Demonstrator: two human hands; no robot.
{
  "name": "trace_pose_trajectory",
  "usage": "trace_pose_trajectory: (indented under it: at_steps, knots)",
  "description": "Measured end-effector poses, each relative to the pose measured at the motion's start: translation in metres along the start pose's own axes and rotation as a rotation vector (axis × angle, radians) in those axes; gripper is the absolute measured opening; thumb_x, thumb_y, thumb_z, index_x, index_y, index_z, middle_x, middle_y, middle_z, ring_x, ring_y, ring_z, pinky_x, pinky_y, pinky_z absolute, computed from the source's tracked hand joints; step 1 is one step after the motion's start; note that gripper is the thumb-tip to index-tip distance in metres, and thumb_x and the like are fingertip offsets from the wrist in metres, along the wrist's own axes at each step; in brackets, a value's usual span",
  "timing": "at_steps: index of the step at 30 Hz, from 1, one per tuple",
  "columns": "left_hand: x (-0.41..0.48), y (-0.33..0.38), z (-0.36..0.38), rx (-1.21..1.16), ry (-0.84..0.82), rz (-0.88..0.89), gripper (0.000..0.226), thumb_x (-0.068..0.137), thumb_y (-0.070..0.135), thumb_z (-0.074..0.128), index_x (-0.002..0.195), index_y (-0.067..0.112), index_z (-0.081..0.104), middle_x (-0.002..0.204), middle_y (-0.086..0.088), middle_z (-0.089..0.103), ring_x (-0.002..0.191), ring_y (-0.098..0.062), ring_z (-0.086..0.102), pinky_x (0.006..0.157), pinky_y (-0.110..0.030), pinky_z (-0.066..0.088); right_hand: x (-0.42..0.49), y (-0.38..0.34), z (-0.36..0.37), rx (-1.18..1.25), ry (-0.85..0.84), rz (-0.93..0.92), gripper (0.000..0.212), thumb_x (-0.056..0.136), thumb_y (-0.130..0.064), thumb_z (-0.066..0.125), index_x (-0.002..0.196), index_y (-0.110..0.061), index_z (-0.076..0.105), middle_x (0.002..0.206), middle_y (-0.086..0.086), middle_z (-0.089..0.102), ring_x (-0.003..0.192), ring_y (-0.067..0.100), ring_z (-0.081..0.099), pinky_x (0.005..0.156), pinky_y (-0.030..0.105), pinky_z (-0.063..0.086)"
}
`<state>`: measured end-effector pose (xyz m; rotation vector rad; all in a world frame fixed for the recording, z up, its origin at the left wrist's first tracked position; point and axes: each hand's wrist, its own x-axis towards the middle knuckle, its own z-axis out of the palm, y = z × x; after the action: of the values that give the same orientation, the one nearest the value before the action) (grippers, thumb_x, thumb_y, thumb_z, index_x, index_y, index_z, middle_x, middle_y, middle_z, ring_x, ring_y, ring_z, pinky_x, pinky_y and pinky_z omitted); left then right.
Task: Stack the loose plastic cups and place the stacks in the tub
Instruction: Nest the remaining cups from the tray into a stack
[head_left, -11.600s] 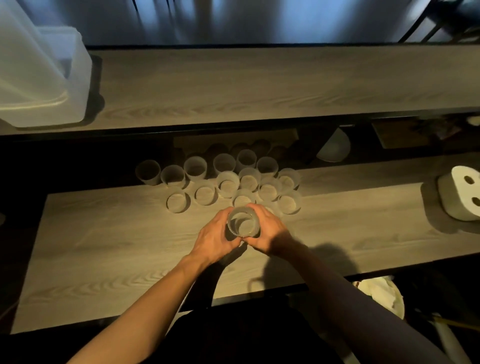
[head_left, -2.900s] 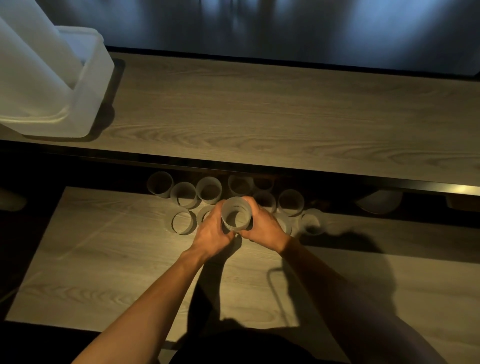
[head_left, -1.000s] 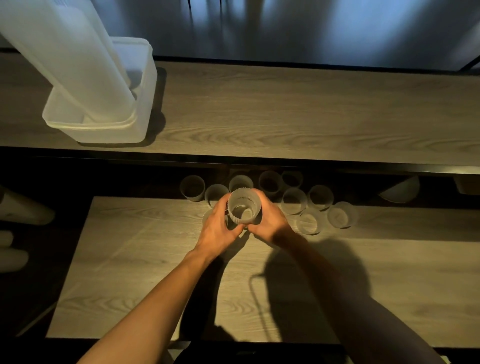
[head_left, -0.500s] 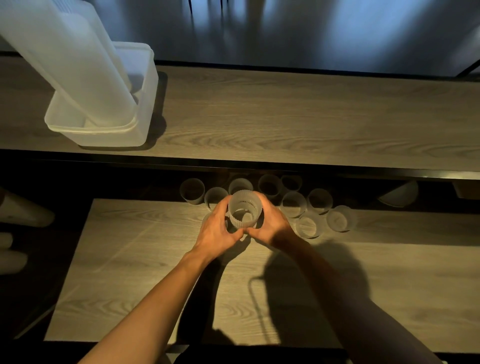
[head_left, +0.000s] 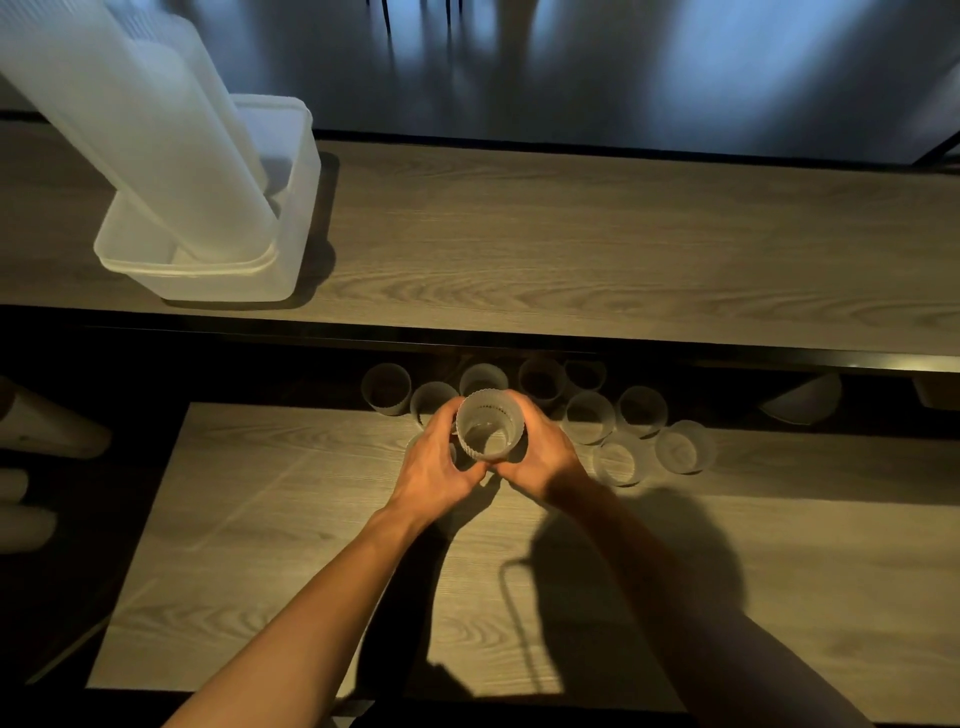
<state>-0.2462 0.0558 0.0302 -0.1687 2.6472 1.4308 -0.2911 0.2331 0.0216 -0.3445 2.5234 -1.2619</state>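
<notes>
I hold a stack of frosted ribbed cups (head_left: 489, 425) upright over the lower wooden shelf (head_left: 311, 545), seen from above down its mouth. My left hand (head_left: 439, 462) wraps its left side and my right hand (head_left: 540, 452) its right side. Several loose cups (head_left: 589, 417) stand in a cluster behind and to the right of my hands, some partly under the upper counter's shadow. The translucent tub (head_left: 291, 208) sits on the upper counter (head_left: 571, 249) at far left, with a tall cup stack (head_left: 156, 135) leaning in it.
The dark front edge of the upper counter (head_left: 571, 345) overhangs the back cups. Pale rolls (head_left: 47, 423) lie off the shelf's left end. A pale bowl-like object (head_left: 802, 400) sits in shadow at right.
Both hands have kept their grip on the cup stack and stayed nearly still. The view has shifted slightly, so the tub sits a little further right in the frame.
</notes>
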Motion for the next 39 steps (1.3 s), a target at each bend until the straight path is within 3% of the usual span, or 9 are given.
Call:
trace_pose_trajectory:
  at_steps: [3, 7, 12, 21, 25, 30, 32, 35, 39]
  knots:
    - [0.002, 0.0, 0.0, -0.001, -0.001, -0.004, 0.086, 0.075, 0.027, 0.087, 0.143, 0.033, 0.035, 0.121, 0.03, 0.043, 0.108, 0.019, 0.045, 0.082, 0.002, 0.035, 0.002, 0.0, 0.001, -0.008, -0.003, -0.009, 0.091, 0.072, -0.019, 0.087, 0.146, -0.036, 0.037, 0.139, -0.015, 0.053, 0.119, -0.009, 0.044, 0.089, -0.002, 0.031]
    - [0.004, -0.002, 0.005, -0.002, -0.031, -0.025, 0.086, 0.075, 0.03, 0.087, 0.143, 0.032, 0.035, 0.129, 0.018, 0.05, 0.12, 0.001, 0.047, 0.099, -0.017, 0.041, 0.004, 0.006, 0.0, -0.029, -0.021, -0.009, 0.09, 0.073, -0.022, 0.087, 0.148, -0.033, 0.037, 0.142, -0.013, 0.051, 0.124, -0.005, 0.045, 0.095, 0.005, 0.032]
    - [0.005, -0.01, 0.015, 0.017, -0.102, -0.066, 0.084, 0.073, 0.041, 0.085, 0.14, 0.041, 0.033, 0.129, 0.018, 0.055, 0.122, -0.004, 0.052, 0.103, -0.031, 0.047, 0.001, 0.023, 0.002, 0.02, -0.086, -0.021, 0.086, 0.072, -0.016, 0.088, 0.144, -0.026, 0.041, 0.128, -0.018, 0.053, 0.114, -0.023, 0.044, 0.09, -0.002, 0.034]
    - [0.002, -0.015, 0.024, 0.015, -0.155, -0.126, 0.082, 0.077, 0.036, 0.084, 0.137, 0.046, 0.029, 0.119, 0.023, 0.051, 0.111, -0.003, 0.053, 0.089, -0.023, 0.044, -0.005, 0.034, 0.016, 0.051, -0.081, -0.065, 0.082, 0.073, -0.013, 0.087, 0.143, -0.009, 0.044, 0.134, 0.0, 0.059, 0.124, 0.001, 0.054, 0.102, 0.018, 0.043]
    - [-0.001, -0.013, 0.019, 0.012, -0.123, -0.101, 0.078, 0.076, 0.04, 0.083, 0.135, 0.048, 0.033, 0.13, 0.019, 0.054, 0.117, -0.003, 0.054, 0.096, -0.027, 0.048, -0.004, 0.031, 0.014, -0.02, -0.016, -0.132, 0.082, 0.071, -0.025, 0.084, 0.141, -0.002, 0.047, 0.131, 0.009, 0.062, 0.121, 0.019, 0.06, 0.1, 0.036, 0.051]
    - [-0.003, -0.009, -0.004, 0.002, -0.046, -0.052, 0.083, 0.073, 0.038, 0.086, 0.139, 0.04, 0.037, 0.138, 0.013, 0.052, 0.125, -0.006, 0.052, 0.104, -0.033, 0.048, -0.003, 0.01, 0.013, -0.074, 0.045, -0.215, 0.079, 0.072, -0.014, 0.087, 0.141, -0.004, 0.049, 0.132, 0.008, 0.062, 0.122, 0.018, 0.06, 0.101, 0.036, 0.051]
    - [-0.008, -0.011, -0.016, 0.007, -0.017, -0.038, 0.084, 0.073, 0.038, 0.085, 0.141, 0.04, 0.035, 0.139, 0.013, 0.05, 0.126, -0.006, 0.051, 0.105, -0.038, 0.049, -0.001, -0.004, 0.015, -0.067, 0.04, -0.243, 0.078, 0.073, -0.017, 0.088, 0.14, -0.006, 0.05, 0.134, 0.005, 0.06, 0.124, 0.012, 0.057, 0.105, 0.025, 0.047]
    - [-0.016, -0.015, -0.037, 0.0, 0.039, -0.02, 0.081, 0.073, 0.039, 0.084, 0.138, 0.043, 0.036, 0.137, 0.015, 0.051, 0.125, -0.004, 0.052, 0.103, -0.04, 0.05, 0.006, -0.028, 0.02, -0.023, -0.022, -0.158, 0.085, 0.071, -0.024, 0.09, 0.142, -0.028, 0.044, 0.132, -0.016, 0.052, 0.12, -0.013, 0.045, 0.101, 0.007, 0.035]
    - [-0.027, -0.025, -0.057, -0.012, 0.069, -0.055, 0.079, 0.073, 0.045, 0.083, 0.135, 0.048, 0.035, 0.13, 0.024, 0.05, 0.12, 0.003, 0.052, 0.101, -0.033, 0.051, 0.018, -0.046, 0.039, -0.042, -0.118, -0.082, 0.093, 0.064, -0.032, 0.091, 0.142, -0.038, 0.041, 0.137, -0.015, 0.055, 0.122, 0.001, 0.052, 0.101, 0.026, 0.045]
